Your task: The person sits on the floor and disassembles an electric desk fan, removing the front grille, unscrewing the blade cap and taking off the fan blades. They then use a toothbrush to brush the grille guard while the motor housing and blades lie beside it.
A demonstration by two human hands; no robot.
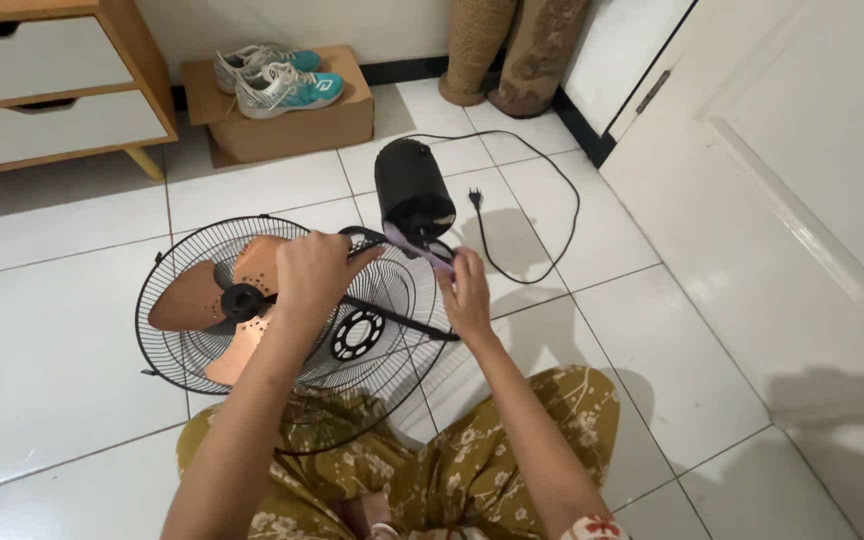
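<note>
On the white tiled floor (42,340), a black wire fan guard (252,330) with copper-coloured blades (192,300) is gripped at its rim by the closed left hand (310,272), while the right hand (467,290) pinches a purple cloth (414,243) against the black cylindrical motor housing (412,190), so wiping appears underway and steadier bracing seems called for.
</note>
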